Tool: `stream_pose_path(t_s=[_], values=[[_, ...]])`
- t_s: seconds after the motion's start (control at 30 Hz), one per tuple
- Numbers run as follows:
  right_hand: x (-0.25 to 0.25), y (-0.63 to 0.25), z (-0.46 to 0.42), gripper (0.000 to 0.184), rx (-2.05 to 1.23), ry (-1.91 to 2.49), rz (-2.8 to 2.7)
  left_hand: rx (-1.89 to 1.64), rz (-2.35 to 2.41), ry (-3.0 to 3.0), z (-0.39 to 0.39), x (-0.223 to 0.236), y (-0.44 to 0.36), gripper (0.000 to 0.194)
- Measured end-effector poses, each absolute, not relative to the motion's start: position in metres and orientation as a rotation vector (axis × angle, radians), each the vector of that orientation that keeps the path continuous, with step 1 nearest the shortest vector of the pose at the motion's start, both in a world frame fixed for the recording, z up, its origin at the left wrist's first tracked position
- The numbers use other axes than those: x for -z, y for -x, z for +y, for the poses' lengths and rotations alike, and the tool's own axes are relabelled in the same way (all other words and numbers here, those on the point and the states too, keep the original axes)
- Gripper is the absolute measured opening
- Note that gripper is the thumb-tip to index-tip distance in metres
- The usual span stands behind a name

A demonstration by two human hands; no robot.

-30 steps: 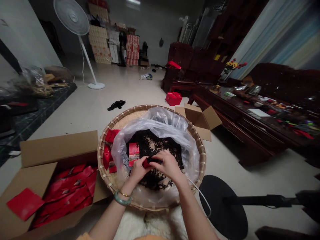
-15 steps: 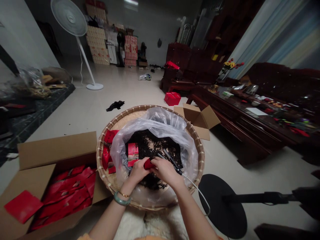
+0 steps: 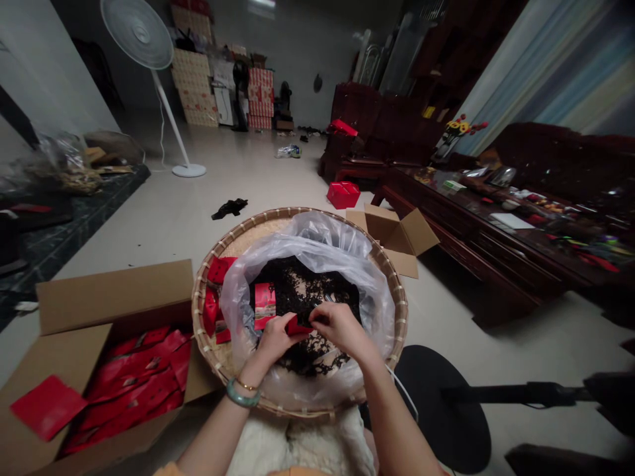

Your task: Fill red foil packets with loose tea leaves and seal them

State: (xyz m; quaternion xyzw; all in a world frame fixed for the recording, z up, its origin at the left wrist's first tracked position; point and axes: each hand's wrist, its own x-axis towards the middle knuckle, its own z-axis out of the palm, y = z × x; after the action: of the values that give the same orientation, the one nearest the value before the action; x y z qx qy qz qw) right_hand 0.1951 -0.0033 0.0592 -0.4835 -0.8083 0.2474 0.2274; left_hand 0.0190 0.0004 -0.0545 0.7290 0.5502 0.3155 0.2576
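Note:
My left hand and my right hand meet over a clear plastic bag full of dark loose tea leaves. Both pinch a small red packet between them, fingers closed on it. The bag lies in a round woven bamboo tray on the floor. A printed red packet stands among the leaves by my left hand. More red packets lie in the tray to the left of the bag. A green bangle sits on my left wrist.
An open cardboard box of red packets sits at the left. A smaller open box lies behind the tray. A black round stand base is at the right, a dark wooden table beyond, a white fan far left.
Half a second ago a thin dark tool stuck out of my right hand over the leaves; now it is out of sight and that hand has closed in on the red packet.

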Motion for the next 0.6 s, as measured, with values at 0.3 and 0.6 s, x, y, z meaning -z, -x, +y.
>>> stream_pose_path(t_s=[0.3,0.6], values=[[-0.060,-0.194,0.003,0.046,-0.440,1.302,-2.225,-1.013,1.404,-1.939,0.001,0.063,-0.019,0.039],[-0.044,-0.182,0.015,0.021,-0.495,1.100,-2.237,-0.897,1.429,-1.879,0.002,0.055,-0.018,0.034]])
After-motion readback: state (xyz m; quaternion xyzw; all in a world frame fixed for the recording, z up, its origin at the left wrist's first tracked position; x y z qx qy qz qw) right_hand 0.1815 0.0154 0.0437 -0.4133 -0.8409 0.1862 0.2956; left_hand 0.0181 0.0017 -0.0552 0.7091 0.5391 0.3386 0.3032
